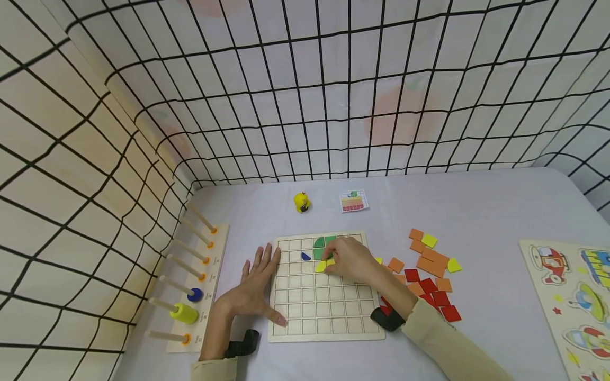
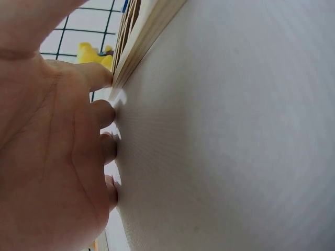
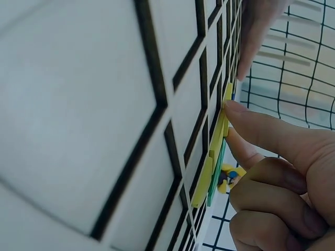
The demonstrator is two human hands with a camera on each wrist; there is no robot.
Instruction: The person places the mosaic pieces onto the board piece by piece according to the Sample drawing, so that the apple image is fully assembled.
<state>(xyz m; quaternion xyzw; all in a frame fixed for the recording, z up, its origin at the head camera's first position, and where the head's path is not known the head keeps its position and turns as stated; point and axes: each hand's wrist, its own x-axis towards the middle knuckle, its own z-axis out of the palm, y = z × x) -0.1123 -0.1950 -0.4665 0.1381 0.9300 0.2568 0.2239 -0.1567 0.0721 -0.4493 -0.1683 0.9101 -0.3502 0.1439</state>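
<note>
A wooden grid board (image 1: 324, 320) lies on the table, with green tiles (image 1: 319, 254) near its top and a small blue piece (image 1: 305, 256) left of them. Below the green ones sit yellow tiles (image 1: 321, 266), also visible edge-on in the right wrist view. My right hand (image 1: 350, 259) pinches a yellow tile (image 3: 219, 137) at the board's surface between thumb and index finger, the other fingers curled. At the board's left edge, my left hand (image 1: 254, 291) rests with fingers spread, its thumb over the lower left corner. The left wrist view shows the palm beside the board's edge.
Loose orange tiles (image 1: 432, 263) and red tiles (image 1: 440, 298) lie right of the board. A peg stand (image 1: 209, 286) is at left, a picture puzzle board (image 1: 548, 296) at far right. Behind are a yellow toy figure (image 1: 301, 202) and a pattern card (image 1: 354, 201).
</note>
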